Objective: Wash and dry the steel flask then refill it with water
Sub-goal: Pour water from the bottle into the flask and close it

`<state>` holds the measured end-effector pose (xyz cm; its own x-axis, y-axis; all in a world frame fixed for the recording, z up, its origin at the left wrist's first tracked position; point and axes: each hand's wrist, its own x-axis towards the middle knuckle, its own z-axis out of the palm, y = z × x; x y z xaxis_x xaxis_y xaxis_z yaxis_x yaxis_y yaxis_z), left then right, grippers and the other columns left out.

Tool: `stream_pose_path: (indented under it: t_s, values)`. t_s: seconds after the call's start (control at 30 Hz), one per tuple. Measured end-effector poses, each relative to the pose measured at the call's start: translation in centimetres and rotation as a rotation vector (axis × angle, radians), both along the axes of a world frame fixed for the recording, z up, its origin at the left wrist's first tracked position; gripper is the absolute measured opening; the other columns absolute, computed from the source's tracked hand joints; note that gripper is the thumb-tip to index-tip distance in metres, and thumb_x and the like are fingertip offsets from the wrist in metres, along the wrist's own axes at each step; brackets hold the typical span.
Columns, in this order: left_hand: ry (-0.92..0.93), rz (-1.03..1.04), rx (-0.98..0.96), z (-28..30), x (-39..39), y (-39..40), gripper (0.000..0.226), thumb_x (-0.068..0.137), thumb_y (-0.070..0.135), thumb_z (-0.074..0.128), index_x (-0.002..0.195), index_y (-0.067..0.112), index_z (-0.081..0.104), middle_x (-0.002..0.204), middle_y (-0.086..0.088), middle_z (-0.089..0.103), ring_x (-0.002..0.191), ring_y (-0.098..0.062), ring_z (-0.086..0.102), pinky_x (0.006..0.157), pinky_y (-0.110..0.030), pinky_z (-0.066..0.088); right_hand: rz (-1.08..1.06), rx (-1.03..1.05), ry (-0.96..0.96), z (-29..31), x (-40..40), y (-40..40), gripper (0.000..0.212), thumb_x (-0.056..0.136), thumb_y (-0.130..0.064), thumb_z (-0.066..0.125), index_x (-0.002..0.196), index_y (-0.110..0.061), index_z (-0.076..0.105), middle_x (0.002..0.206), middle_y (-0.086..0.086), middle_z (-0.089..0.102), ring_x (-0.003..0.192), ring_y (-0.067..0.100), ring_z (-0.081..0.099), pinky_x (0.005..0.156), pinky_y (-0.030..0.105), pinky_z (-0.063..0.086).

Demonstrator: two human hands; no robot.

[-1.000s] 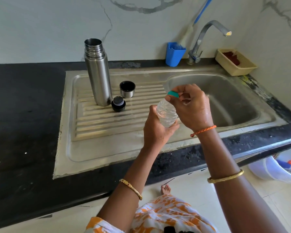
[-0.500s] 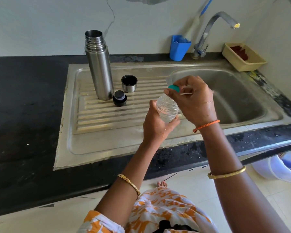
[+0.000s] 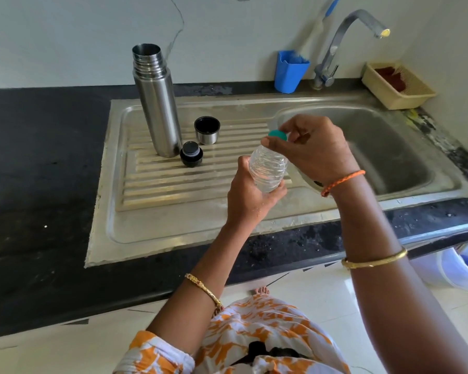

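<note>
Little has moved: left hand [image 3: 250,197] still grips the water bottle [image 3: 268,168], right hand [image 3: 312,147] pinching its cap [image 3: 277,134]. Steel flask [image 3: 157,103] stands open, apparently washed; refilling remains.

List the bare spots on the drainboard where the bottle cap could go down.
Free: ribbed drainboard in front of the steel flask, and the flat front rim nearer the counter edge. Crowded: the back, where flask, black stopper and cup lid cluster.
</note>
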<state>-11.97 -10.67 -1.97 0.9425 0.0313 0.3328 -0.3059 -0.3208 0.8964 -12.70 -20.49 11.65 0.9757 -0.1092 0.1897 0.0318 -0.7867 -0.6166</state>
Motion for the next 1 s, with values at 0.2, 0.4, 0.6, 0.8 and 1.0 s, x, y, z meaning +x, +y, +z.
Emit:
stream_pose_path:
  t_s: [0.2, 0.4, 0.6, 0.8, 1.0]
  values:
    - [0.006, 0.013, 0.016, -0.1, 0.2, -0.1, 0.055, 0.068, 0.028, 0.083, 0.101, 0.026, 0.039, 0.088, 0.009, 0.06, 0.076, -0.013, 0.062, 0.065, -0.031, 0.055, 0.037, 0.488, -0.084, 1.5, 0.3, -2.4, 0.023, 0.084, -0.019, 0.071, 0.104, -0.009, 0.066, 0.072, 0.002, 0.061, 0.059, 0.005, 0.057, 0.064, 0.019, 0.051]
    - [0.047, 0.014, -0.027, -0.4, 0.2, -0.1, 0.058, 0.065, 0.039, 0.08, 0.108, 0.029, 0.042, 0.093, 0.009, 0.064, 0.082, -0.011, 0.065, 0.071, -0.036, 0.056, -0.021, 0.696, 0.022, -4.1, -0.1, -5.8, 0.02, 0.082, 0.007, 0.065, 0.1, -0.003, 0.064, 0.071, -0.002, 0.072, 0.067, 0.006, 0.069, 0.067, 0.019, 0.056]
    - [0.028, 0.035, -0.036, -0.6, 0.0, -0.2, 0.056, 0.066, 0.039, 0.077, 0.107, 0.022, 0.043, 0.092, 0.01, 0.063, 0.083, -0.013, 0.064, 0.073, -0.035, 0.055, -0.085, 0.428, 0.197, -13.3, -0.5, -7.0, 0.03, 0.073, -0.008, 0.08, 0.099, -0.002, 0.068, 0.083, 0.004, 0.073, 0.071, 0.012, 0.067, 0.077, 0.027, 0.057]
    - [0.013, 0.037, -0.03, -0.8, 0.0, -0.2, 0.06, 0.068, 0.041, 0.076, 0.112, 0.019, 0.043, 0.096, 0.005, 0.065, 0.086, -0.014, 0.065, 0.075, -0.036, 0.056, -0.159, -0.002, 0.21, -16.8, -1.3, -6.5, 0.039, 0.072, -0.036, 0.08, 0.106, -0.019, 0.071, 0.116, 0.007, 0.057, 0.113, 0.028, 0.046, 0.097, 0.038, 0.036]
    - [-0.005, 0.026, -0.054, -1.1, 0.0, -0.2, 0.062, 0.07, 0.031, 0.082, 0.116, 0.016, 0.044, 0.098, 0.009, 0.061, 0.088, -0.008, 0.063, 0.078, -0.018, 0.052, -0.135, 0.188, 0.163, -15.7, -1.6, -6.7, 0.047, 0.076, -0.038, 0.076, 0.117, -0.021, 0.062, 0.12, 0.005, 0.055, 0.113, 0.022, 0.05, 0.098, 0.045, 0.043]
